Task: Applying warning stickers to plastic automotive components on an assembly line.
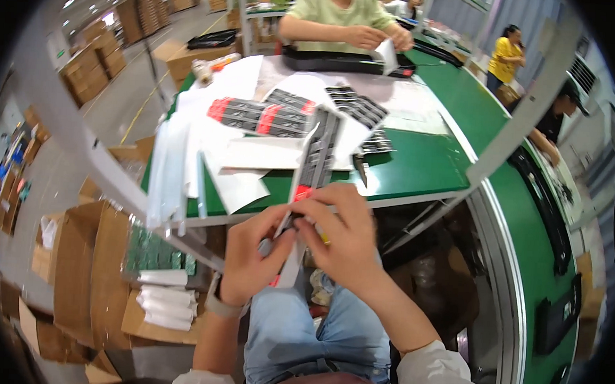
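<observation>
**Long card strip held in both hands at the edge of the green bench**

Where the two forearms rise from the lower edge above blue-jeaned knees, a long narrow strip (306, 185) of grey and black packaged pieces with a red end is gripped by both hands. The left hand (252, 255), a watch at its wrist, is closed on the strip's lower part, thumb and fingers pinched round it. The right hand (343, 239) is curled over the strip just beside the left, fingertips pressed on the red section. The strip is held tilted, its upper end reaching over the green table (420, 166).

Below and to the left, open cardboard boxes (84, 264) are stacked on the floor, with white rolled sheets (166, 306) lying in one. On the table beyond the hands, white paper sheets (243, 154) are spread, and further strips with red ends (263, 117) are laid side by side on them. At the far end, a black tray (342, 62) is handled by a seated person in a pale green shirt (331, 9). At the right, beside the curved green belt (534, 239), a person in yellow (506, 56) is seen.
</observation>
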### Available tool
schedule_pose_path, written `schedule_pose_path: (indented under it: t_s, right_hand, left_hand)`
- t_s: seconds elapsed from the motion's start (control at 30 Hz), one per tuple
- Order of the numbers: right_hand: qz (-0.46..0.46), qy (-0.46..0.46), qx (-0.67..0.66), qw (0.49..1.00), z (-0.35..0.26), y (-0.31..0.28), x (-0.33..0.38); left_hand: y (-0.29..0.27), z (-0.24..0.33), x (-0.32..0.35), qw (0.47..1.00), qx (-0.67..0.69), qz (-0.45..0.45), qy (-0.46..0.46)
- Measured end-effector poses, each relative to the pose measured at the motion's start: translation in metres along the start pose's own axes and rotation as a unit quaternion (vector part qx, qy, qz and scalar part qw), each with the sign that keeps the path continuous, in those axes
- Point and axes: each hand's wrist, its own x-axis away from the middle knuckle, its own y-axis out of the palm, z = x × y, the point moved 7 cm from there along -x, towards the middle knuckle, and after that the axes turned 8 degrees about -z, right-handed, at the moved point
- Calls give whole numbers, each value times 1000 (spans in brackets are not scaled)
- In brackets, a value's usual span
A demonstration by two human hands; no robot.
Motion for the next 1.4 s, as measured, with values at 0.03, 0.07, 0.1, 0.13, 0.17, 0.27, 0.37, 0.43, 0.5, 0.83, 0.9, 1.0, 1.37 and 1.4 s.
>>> schedule_pose_path:
  t_s: [0.03,0.07,0.1,0.13,0.17,0.27,0.37,0.43,0.5,0.83,0.9,1.0,1.37,1.4]
  right_hand:
    - [-5,-1,-37,999,-4,3,-1]
    - [-1,6,-19,1000,-1,3,2]
    - [-11,5,-33,999,1,4,4]
    - [-21,3,-53,998,1,6,6]
    - [-17,8,-44,999,2,2,9]
    - [-28,29,-77,996,9,-4,16]
    - [-41,52,-118,991,16,-7,21]
    - [-32,58,-117,991,17,-7,25]
    - [-23,65,-116,991,17,-9,26]
    - [37,-18,-17,999,12,-18,32]
    - [46,-19,-17,999,13,-21,33]
    - [41,-11,-50,998,17,-23,33]
    - [49,-12,-55,997,17,-23,40]
    - [52,-11,-54,997,17,-23,40]
  left_hand:
    - [-5,8,5,997,-75,3,8]
    - [-3,14,6,994,-109,-3,-7]
    - [-1,17,5,992,-127,-10,-2]
    - [0,14,6,992,-125,-23,-6]
    - [2,12,6,992,-123,-36,-10]
    - [13,0,6,995,-85,-44,-24]
    - [18,1,6,997,-63,-49,-3]
    - [23,-6,6,999,1,-44,-10]
    - [26,-10,7,997,65,-39,-18]
    - [36,-6,0,995,80,-56,-30]
    - [38,-7,-1,994,90,-55,-32]
    - [39,-7,-1,995,70,-70,-28]
    - [32,-14,-6,987,111,-63,-101]
    - [31,-14,-8,987,110,-65,-101]
